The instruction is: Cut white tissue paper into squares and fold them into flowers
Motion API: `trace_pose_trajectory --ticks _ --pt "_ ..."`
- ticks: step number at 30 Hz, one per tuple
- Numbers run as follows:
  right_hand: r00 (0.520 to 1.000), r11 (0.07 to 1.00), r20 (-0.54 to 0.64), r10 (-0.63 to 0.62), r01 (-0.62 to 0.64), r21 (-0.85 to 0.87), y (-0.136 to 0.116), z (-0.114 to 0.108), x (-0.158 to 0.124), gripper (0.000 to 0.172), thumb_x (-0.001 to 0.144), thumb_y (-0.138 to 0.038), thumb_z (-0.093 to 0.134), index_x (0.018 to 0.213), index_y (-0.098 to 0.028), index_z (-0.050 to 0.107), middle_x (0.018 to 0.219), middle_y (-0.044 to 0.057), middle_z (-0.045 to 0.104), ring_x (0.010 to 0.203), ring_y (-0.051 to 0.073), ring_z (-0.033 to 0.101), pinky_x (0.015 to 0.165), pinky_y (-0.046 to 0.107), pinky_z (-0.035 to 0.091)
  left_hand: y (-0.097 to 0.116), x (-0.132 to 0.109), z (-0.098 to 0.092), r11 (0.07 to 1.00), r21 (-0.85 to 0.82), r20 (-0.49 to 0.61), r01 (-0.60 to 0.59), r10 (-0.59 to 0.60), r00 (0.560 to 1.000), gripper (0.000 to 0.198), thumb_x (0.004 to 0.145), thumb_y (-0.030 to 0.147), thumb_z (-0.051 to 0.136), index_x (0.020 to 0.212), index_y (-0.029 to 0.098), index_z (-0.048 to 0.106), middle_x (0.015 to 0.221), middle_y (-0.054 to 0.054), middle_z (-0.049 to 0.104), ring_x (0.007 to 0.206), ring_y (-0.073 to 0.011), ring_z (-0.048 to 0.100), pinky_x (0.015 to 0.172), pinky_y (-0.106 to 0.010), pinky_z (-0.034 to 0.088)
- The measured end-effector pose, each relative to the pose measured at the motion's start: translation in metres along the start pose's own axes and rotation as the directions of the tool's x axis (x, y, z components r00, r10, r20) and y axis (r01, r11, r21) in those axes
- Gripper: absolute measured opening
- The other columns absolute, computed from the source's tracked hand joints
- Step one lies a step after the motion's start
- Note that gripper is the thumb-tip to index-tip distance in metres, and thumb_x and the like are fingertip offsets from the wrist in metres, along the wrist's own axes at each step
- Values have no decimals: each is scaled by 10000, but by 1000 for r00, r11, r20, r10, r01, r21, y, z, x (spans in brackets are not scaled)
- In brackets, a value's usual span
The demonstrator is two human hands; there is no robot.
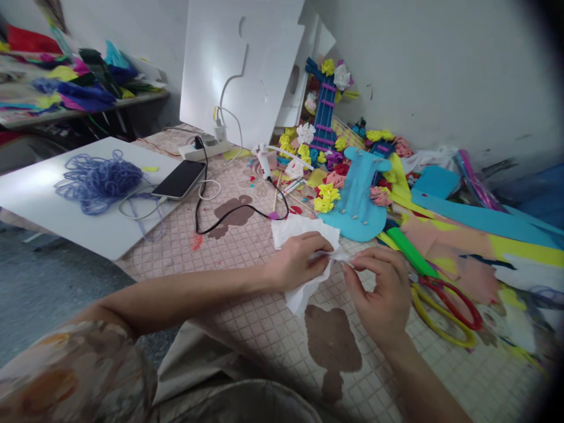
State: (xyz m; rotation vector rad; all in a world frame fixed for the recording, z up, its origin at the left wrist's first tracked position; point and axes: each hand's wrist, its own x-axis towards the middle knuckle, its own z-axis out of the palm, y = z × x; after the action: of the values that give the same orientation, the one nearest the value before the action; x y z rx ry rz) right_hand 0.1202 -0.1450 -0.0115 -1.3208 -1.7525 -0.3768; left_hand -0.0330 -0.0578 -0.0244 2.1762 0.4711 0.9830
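My left hand (pixel 302 258) is closed on a crumpled sheet of white tissue paper (pixel 295 232), holding it just above the tiled floor. My right hand (pixel 379 288) pinches the right edge of the same tissue with thumb and fingertips, close beside the left hand. Part of the tissue hangs down below my left hand. Red and yellow scissors (pixel 445 305) lie just right of my right hand.
A blue foam guitar shape (pixel 356 194) with paper flowers lies behind the hands. A glue gun (pixel 264 160), a phone (pixel 180 179) on a white board (pixel 53 211) with purple yarn (pixel 99 179), a power strip (pixel 205 150) and coloured foam sheets (pixel 480 235) surround the spot.
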Motion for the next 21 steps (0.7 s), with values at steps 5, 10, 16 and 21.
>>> trace_pose_trajectory --ticks 5,10,16,21 --pt "1000 1000 -1 -23 23 -20 1 0 -1 210 771 -101 607 912 -245 550 866 27 532 821 184 562 739 366 491 0 0 0 1000 9 19 9 -9 1000 143 779 115 460 869 145 568 841 -49 611 792 -121 552 708 -236 451" --pt "1000 1000 1 -25 25 -19 3 0 -1 218 771 -101 603 922 -250 552 870 29 528 826 189 563 733 368 493 0 -1 1 1000 -1 16 12 -12 1000 142 773 112 463 864 151 566 839 -46 610 793 -123 558 709 -232 451" --pt "999 1000 36 -7 7 -14 2 0 -1 199 776 -81 591 893 -239 562 881 39 514 830 187 550 709 352 491 0 -1 1 1000 7 19 -15 14 1000 137 770 110 471 862 140 568 823 -43 603 771 -119 550 690 -216 439" --pt "1000 1000 18 -5 6 -15 3 0 -2 188 772 -86 597 881 -237 571 874 34 514 821 184 552 712 352 491 1 -1 0 1000 0 19 -9 9 1000 137 768 109 471 861 139 567 825 -42 602 766 -117 549 686 -219 440"
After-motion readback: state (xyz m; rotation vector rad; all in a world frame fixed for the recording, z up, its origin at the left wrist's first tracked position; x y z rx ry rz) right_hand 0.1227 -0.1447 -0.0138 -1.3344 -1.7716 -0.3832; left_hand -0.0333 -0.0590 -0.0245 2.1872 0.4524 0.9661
